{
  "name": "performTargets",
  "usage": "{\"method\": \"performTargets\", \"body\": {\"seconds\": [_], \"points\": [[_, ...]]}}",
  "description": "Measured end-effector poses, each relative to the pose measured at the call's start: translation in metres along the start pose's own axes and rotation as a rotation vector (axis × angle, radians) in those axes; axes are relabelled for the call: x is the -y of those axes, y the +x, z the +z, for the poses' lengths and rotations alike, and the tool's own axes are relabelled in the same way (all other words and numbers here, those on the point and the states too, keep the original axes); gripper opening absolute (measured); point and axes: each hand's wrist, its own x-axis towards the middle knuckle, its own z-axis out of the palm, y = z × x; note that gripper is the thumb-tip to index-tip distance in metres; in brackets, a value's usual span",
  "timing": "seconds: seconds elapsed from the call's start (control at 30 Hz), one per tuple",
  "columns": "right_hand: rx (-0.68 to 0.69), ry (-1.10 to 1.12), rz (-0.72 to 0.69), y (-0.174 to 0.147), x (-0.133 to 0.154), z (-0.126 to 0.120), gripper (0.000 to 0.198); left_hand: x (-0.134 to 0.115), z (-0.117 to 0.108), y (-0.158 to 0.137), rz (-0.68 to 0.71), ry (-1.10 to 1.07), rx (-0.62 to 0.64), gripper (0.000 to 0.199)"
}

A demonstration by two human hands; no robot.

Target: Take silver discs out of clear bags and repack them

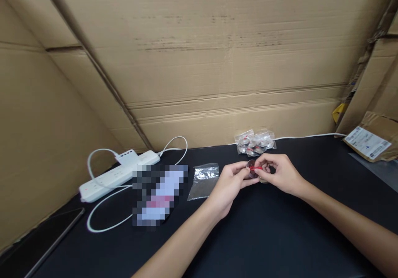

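My left hand [228, 182] is closed around a small, clear, round disc [250, 164] that looks dark red inside. Across the disc lies a thin red cord-like piece [252, 168], and the closed fingertips of my right hand [280, 172] pinch it. A second small pale object [264, 180] shows partly beneath the right fingers; its kind is hidden. Just beyond both hands sit several small clear plastic bags [256, 142] holding round shiny pieces with red bits. Left of my left hand a flat clear plastic bag [203, 181] lies on the black table [267, 236].
A white power strip [120, 176] with looping white cables [90, 224] stands at the left, beside a pixelated phone-like object [161, 195]. A dark flat device [52, 240] lies in the left corner. Cardboard walls [217, 62] surround the table; a labelled brown package [370, 139] sits right.
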Motion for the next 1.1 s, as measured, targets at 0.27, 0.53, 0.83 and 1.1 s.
{"method": "performTargets", "body": {"seconds": [0.27, 0.53, 0.83, 1.1], "points": [[-0.015, -0.179, -0.142, -0.0003, 0.0028, 0.0000, 0.007, 0.0021, 0.0006, -0.0009, 0.018, -0.009, 0.030, 0.022], [-0.058, -0.183, -0.118, -0.0012, 0.0049, 0.0005, 0.008, -0.0007, 0.0007, -0.0017, 0.008, -0.060, 0.033, 0.023], [-0.058, -0.224, -0.108, -0.0025, 0.0077, 0.0015, 0.009, -0.0009, 0.0034, -0.0022, 0.002, -0.027, 0.019, 0.021], [-0.052, -0.223, -0.095, -0.0042, 0.0060, 0.0043, 0.009, -0.0005, 0.0028, -0.0020, -0.001, -0.003, 0.002, 0.027]]}}
